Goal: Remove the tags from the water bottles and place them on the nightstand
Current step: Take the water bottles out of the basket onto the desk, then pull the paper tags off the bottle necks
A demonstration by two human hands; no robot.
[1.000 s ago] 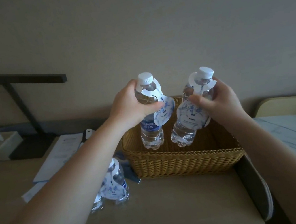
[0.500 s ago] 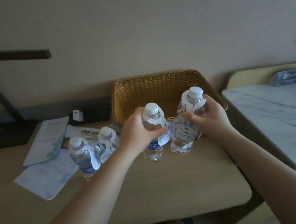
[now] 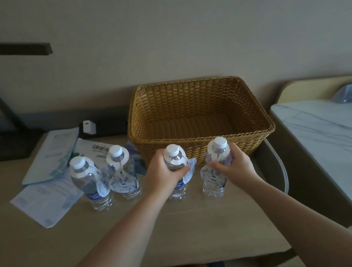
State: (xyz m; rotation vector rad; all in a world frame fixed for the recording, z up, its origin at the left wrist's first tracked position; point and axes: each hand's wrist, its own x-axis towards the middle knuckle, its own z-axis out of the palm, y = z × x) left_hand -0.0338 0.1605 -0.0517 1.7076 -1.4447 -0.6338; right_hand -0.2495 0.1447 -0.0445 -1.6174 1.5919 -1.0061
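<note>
Bottles [image 3: 176, 174] [image 3: 214, 173] gripped, L hand [image 3: 161, 174] & R hand [image 3: 234, 165].

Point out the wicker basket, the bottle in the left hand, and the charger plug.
wicker basket [image 3: 203, 139]: head view, front rim.
bottle in the left hand [image 3: 172, 150]: head view, white cap.
charger plug [image 3: 89, 127]: head view, white body.

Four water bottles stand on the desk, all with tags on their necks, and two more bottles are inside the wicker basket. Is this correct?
Not quite. In the head view the wicker basket holds no bottles. The rest stands: four water bottles stand on the desk, all tagged.
</note>
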